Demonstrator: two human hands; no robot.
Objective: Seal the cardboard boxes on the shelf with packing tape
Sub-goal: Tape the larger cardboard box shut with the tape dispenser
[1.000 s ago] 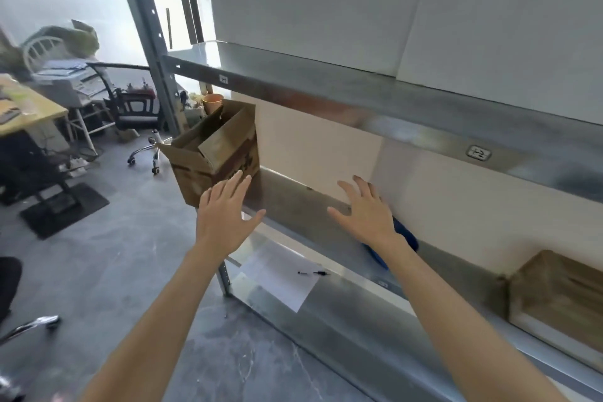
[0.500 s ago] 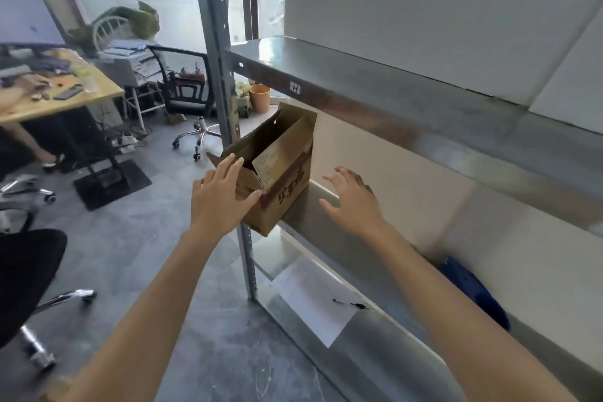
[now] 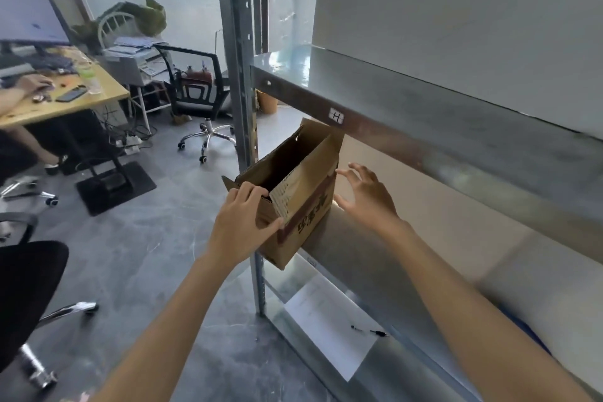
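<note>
A moment ago my left hand (image 3: 241,225) was spread flat just short of the cardboard box (image 3: 303,192). Now it has taken hold of the near corner, with the fingers hooked over the rim into the opening and the thumb pressed on the printed side. My right hand (image 3: 368,202) has come up to the box's far side. It is released, fingers spread and holding nothing, and I cannot tell whether the thumb touches the cardboard yet.

I judge I am about to pull the box square or lift it out so its flaps can be folded. Sealing has not begun, and nothing to seal with is in sight.

The box stands between my hands at the end of the shelf (image 3: 346,238). It is turned askew, with its lower corner hanging past the front edge beneath my left hand. It is plain brown, with a red band and dark lettering. The top is open, and one flap stands up against the shelf above.
</note>
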